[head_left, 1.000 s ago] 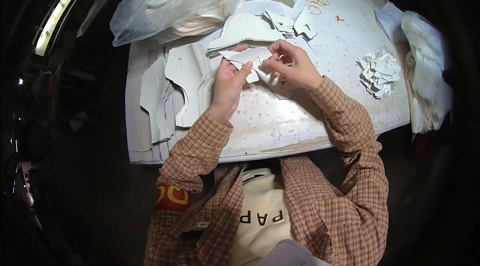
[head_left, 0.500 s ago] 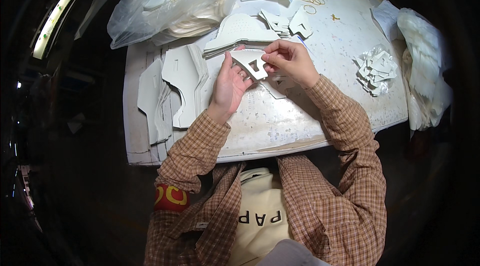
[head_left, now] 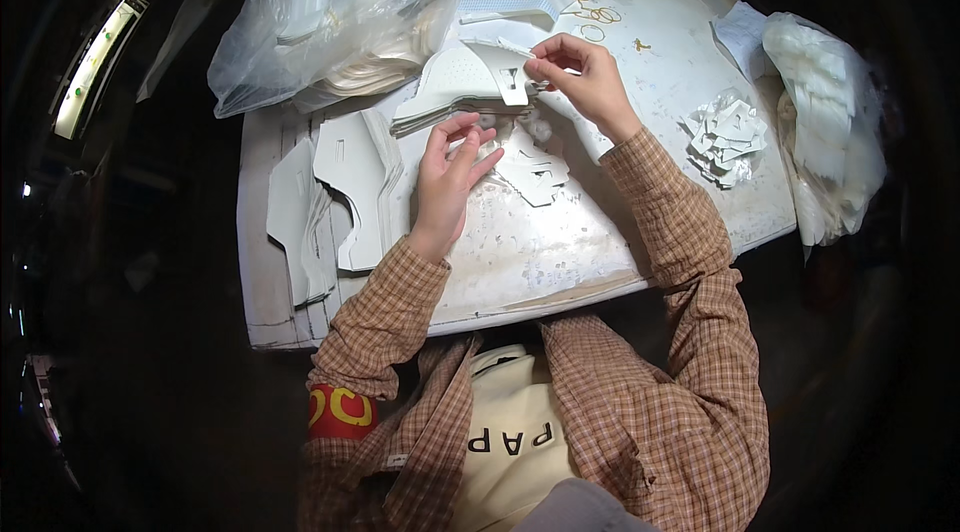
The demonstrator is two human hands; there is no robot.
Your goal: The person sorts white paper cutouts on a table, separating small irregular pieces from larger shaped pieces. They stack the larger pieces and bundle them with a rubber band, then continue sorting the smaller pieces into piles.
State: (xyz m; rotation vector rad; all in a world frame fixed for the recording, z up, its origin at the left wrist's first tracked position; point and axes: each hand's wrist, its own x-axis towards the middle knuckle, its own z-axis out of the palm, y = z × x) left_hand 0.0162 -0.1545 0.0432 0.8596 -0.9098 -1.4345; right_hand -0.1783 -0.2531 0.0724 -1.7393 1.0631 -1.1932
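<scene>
My right hand pinches the corner of a flat white shoe-upper piece with a cut-out near its end. That piece is raised over a stack of perforated white pieces. Just below the stack, my left hand is empty, its fingers apart and partly curled. Several small white pieces with cut-outs lie on the table between my hands, nearer to me than the stack.
Two stacks of white cut pieces, one beside the other, lie at left. A clear plastic bag of pieces stands far left. Small pieces in plastic and a bulky bag lie right. Rubber bands lie at the back.
My left hand has let go of the white piece and opened. My right hand has carried the piece away from me, over the perforated stack. The view has shifted slightly.
</scene>
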